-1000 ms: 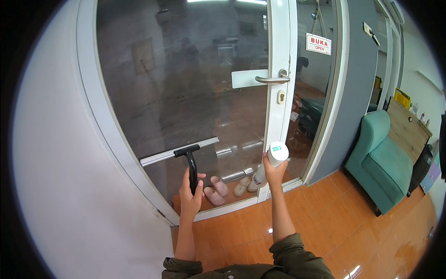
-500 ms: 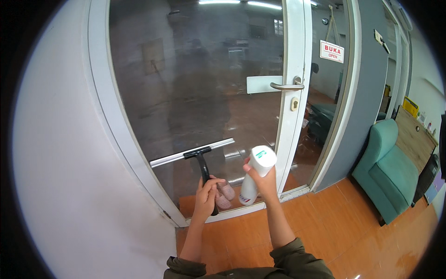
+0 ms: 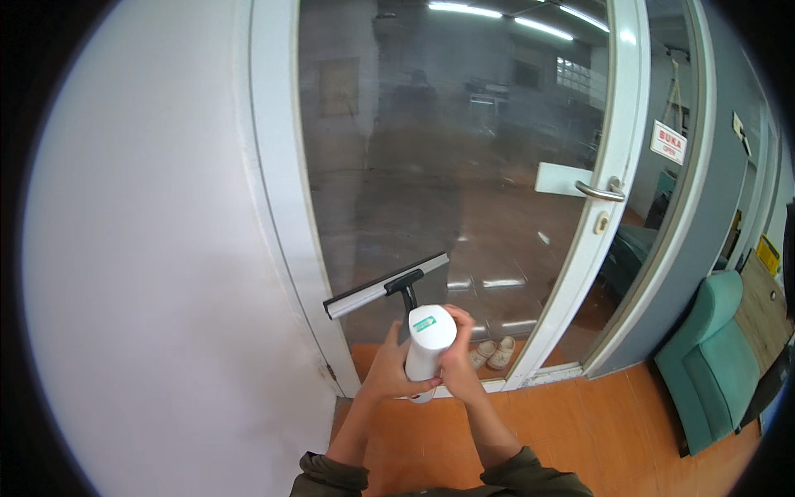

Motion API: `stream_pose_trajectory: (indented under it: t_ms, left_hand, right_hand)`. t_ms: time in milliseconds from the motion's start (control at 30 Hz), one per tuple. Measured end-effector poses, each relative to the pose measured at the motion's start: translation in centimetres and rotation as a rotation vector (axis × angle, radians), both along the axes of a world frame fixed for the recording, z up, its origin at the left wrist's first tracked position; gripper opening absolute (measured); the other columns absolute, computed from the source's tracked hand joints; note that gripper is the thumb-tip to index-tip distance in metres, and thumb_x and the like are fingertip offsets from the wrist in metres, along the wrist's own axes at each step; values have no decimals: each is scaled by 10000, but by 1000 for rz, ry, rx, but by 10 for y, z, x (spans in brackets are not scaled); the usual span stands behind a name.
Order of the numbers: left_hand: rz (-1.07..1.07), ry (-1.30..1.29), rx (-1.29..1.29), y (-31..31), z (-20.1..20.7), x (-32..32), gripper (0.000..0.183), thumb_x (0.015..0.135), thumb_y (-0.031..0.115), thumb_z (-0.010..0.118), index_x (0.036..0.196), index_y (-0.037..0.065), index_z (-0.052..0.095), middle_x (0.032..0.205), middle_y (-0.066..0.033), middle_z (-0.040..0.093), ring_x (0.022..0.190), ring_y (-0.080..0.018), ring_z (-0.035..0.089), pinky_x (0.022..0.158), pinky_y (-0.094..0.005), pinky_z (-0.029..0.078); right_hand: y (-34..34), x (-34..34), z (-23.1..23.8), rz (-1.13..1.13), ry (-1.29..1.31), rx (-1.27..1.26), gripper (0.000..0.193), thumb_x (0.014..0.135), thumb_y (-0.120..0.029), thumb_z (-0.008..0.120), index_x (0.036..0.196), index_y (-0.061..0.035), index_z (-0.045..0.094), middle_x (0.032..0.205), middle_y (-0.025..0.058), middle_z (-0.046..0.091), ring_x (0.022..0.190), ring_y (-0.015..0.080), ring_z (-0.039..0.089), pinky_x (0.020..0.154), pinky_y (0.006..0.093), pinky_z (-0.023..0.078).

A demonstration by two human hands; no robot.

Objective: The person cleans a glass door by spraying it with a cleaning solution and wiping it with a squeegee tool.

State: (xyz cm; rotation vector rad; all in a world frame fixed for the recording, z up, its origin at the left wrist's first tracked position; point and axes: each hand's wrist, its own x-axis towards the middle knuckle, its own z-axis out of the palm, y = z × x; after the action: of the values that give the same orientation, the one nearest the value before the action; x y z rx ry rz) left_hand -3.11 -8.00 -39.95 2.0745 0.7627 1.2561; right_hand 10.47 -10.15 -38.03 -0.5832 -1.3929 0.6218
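Observation:
A squeegee with a black handle and a long silver blade is tilted up to the right in front of the lower glass of the door. My left hand is closed round its handle, partly hidden behind a white bottle. The left thumb also presses against the bottle's lower side. From the right, my right hand wraps round this bottle, whose flat end with a green label faces up. Both hands meet at the bottle. The glass door looks hazy in its upper part.
The door has a metal lever handle and a white frame. A white wall rises close on the left. Pale clogs stand beyond the glass. A green armchair and a hanging sign are to the right.
My hands have come together, bringing the bottle left against the squeegee handle. The squeegee has tilted more steeply. The view has swung left, so the door appears farther right.

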Motion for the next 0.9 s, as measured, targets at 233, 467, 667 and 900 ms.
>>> stream_pose_trajectory:
  t_ms: [233,467,667,900]
  left_hand:
    - [-106,-105,-71,-8,15,-60,724,586,411,726,1181,43,541,1267,-223,406,1258,-385,304,1016,-462,296]
    - [-98,-134,-57,-3,13,-82,842,583,443,722,1248,-2,459,1308,-237,343,1286,-401,217,1075,-467,160]
    - [-75,-321,-201,7,5,-93,829,602,304,752,1282,-19,405,1332,-175,338,1130,-270,453,964,-381,360]
    - [-114,-525,-140,27,35,-90,527,660,266,731,1078,19,524,1071,-142,593,1033,-278,580,888,-403,458]
  right_hand:
    - [34,-38,-60,549,-94,-566,541,974,-393,359,1370,-32,286,1331,110,377,1231,191,374,1012,320,326]
    - [43,-72,-71,495,-253,-498,628,934,-332,471,1413,-46,183,1359,128,347,1229,218,384,1012,336,338]
    - [61,-89,-25,162,-98,-101,572,926,-180,505,1396,-61,199,1338,187,387,1197,288,443,983,356,365]
    - [116,-78,43,-252,-137,57,484,931,-158,482,1368,-58,301,1249,212,480,1001,273,482,831,335,400]
